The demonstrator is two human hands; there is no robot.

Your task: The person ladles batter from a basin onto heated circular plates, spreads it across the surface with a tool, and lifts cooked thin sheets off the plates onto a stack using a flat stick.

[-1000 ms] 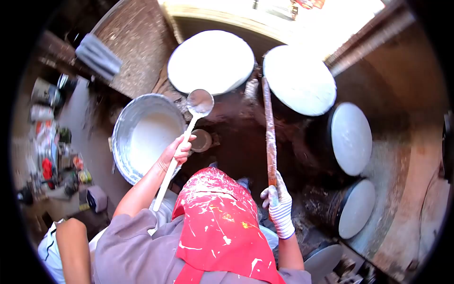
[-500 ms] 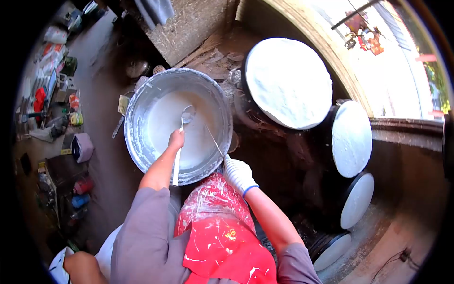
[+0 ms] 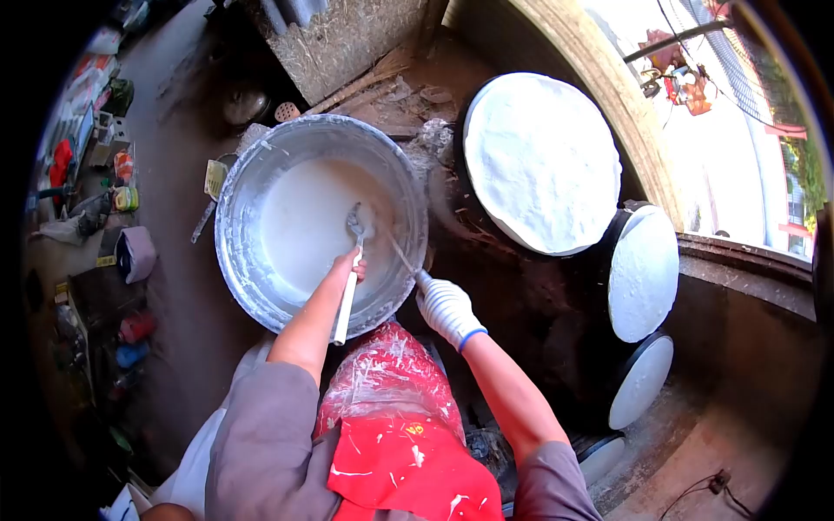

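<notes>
In front of me stands a large grey metal tub [image 3: 234, 204], its wall smeared white, with milky white liquid [image 3: 300, 221] inside. My left hand [image 3: 351, 264], bare, is closed around the long pale handle of a ladle [image 3: 354, 219], whose head is over the liquid. My right hand [image 3: 446, 311], in a white striped glove with a blue cuff, grips the handle of a thin-bladed tool [image 3: 405, 258] at the tub's near right rim. The blade points in over the liquid; its exact kind is unclear.
Several round black-sided stands with white tops curve down the right, the largest white top [image 3: 543, 163] at the back. A yellowish tag-like piece [image 3: 215, 178] sits by the tub's left rim. Clutter, including a lilac container [image 3: 137, 254], lines the far left. A board [image 3: 343, 48] stands behind.
The ladle has turned and lowered, its bowl now seen nearly edge-on. My left hand has shifted right and down. My right hand has moved slightly right. The whole view has shifted a little.
</notes>
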